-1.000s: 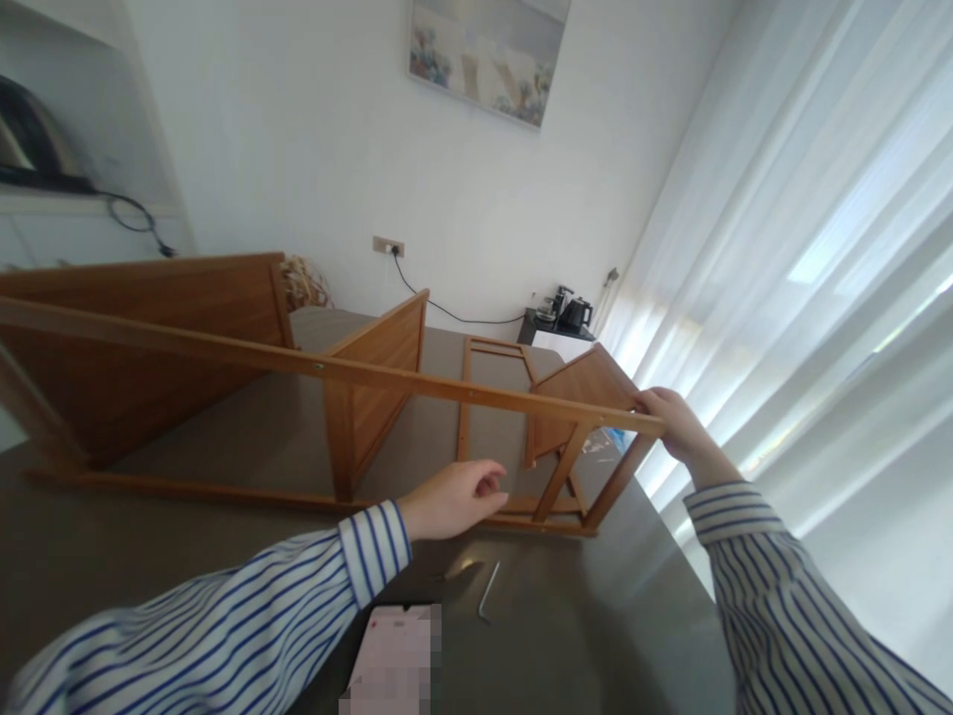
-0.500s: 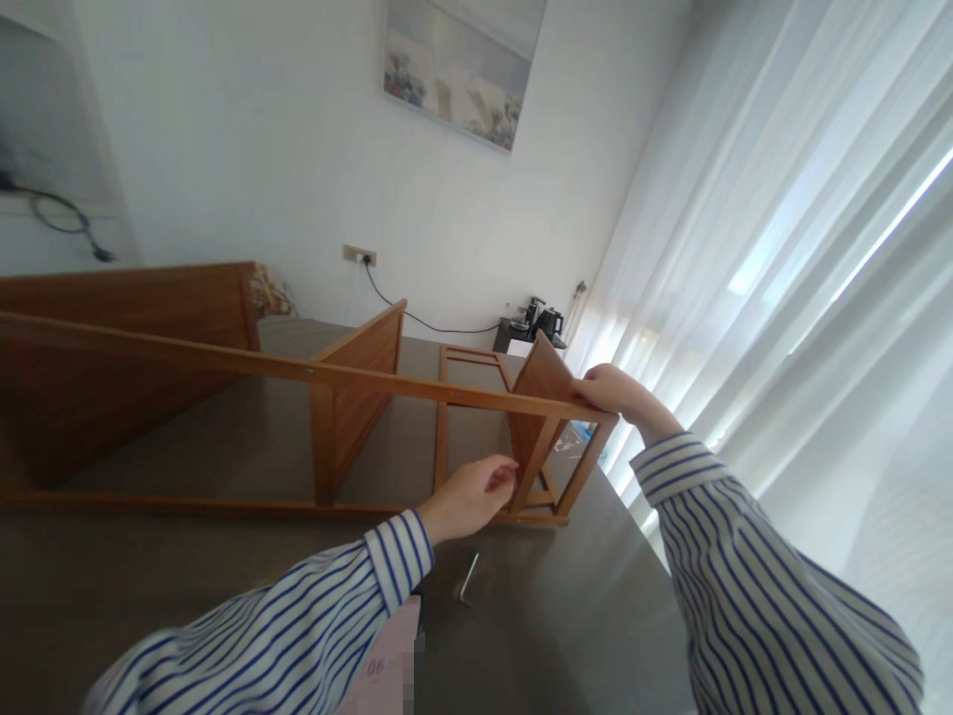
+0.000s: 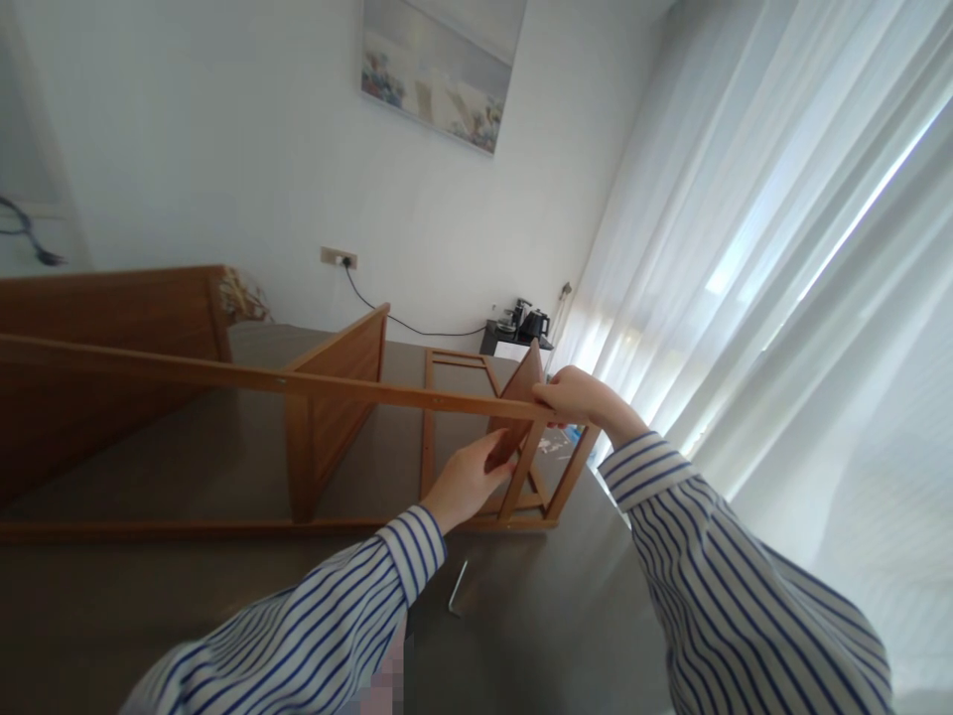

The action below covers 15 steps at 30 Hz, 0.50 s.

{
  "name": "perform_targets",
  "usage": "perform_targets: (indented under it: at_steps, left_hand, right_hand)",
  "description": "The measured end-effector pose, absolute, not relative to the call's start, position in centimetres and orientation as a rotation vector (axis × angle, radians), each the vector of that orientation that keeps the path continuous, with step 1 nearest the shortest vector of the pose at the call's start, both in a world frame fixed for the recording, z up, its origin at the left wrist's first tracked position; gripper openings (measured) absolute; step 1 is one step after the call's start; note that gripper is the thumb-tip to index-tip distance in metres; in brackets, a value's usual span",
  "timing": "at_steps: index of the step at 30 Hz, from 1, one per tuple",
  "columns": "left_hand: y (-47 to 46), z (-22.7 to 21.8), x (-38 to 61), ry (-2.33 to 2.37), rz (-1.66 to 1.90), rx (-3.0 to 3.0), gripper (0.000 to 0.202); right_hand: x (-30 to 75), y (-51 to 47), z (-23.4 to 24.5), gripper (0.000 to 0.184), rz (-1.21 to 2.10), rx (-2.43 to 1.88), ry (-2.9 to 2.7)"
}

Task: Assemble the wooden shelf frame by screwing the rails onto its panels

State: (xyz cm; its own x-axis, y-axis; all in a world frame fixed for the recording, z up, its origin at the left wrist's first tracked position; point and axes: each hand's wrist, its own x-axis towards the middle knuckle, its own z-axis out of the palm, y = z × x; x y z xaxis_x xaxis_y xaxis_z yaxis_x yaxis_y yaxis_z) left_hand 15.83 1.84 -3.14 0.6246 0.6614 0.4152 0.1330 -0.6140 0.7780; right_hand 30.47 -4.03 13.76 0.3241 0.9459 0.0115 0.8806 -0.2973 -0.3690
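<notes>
A brown wooden shelf frame [image 3: 357, 392] lies on its side across the grey surface, with several boards standing up in it. Near its right end a smaller wooden board [image 3: 519, 382] slants between the rails. My left hand [image 3: 471, 482] pinches the lower edge of this board, thumb on one side and fingers on the other. At the upper rail my right hand [image 3: 577, 397] is closed around the board's upper part, and some of its fingers are hidden behind the wood. An Allen key [image 3: 457, 588] lies on the surface, below my left hand.
Another wooden frame [image 3: 430, 427] lies flat behind the shelf. A black kettle [image 3: 534, 323] stands on a small cabinet at the back. White curtains [image 3: 715, 248] hang on the right. A cord [image 3: 417, 329] runs from the wall socket [image 3: 339, 258].
My left hand has gone from beside the board to gripping its lower edge. My right hand has shifted left along the upper rail, and the board is tilted differently. The view has turned slightly.
</notes>
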Motion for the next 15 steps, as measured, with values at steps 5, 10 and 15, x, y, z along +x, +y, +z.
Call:
perform_targets:
  at_steps: [5, 10, 15]
  left_hand:
    - [1.6, -3.5, 16.3, 0.722, 0.795, 2.234, 0.053]
    - [1.6, -3.4, 16.4, 0.642, 0.772, 2.277, 0.054]
    - [1.7, -3.5, 15.9, 0.570, 0.784, 2.228, 0.051]
  right_hand:
    - [30.0, -4.4, 14.2, 0.032, 0.239, -2.325, -1.640]
    - [29.7, -4.6, 14.4, 0.031, 0.143, -2.337, -1.656]
    - [29.3, -4.9, 14.6, 0.029, 0.092, -2.328, -1.677]
